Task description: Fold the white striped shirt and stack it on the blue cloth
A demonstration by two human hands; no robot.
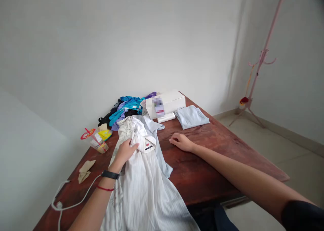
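A white shirt with thin stripes (145, 183) hangs over the table's near edge, its collar and dark neck label facing up. My left hand (126, 151) is closed on the shirt beside the collar. Another white garment with a faint pattern (116, 190) and a pale blue garment (163, 163) lie partly under it. My right hand (182, 142) rests on the wooden table (202, 167), fingers loosely bent and holding nothing. Beyond it lies a folded pale blue garment (192, 117).
A heap of blue, purple and black clothes (129, 108) lies against the wall beside a white box (168, 103) and a white roll (166, 117). On the left are a plastic cup with straw (97, 141), crumpled brown paper (86, 170) and a white cable (76, 205). A pink coat rack (263, 55) stands right.
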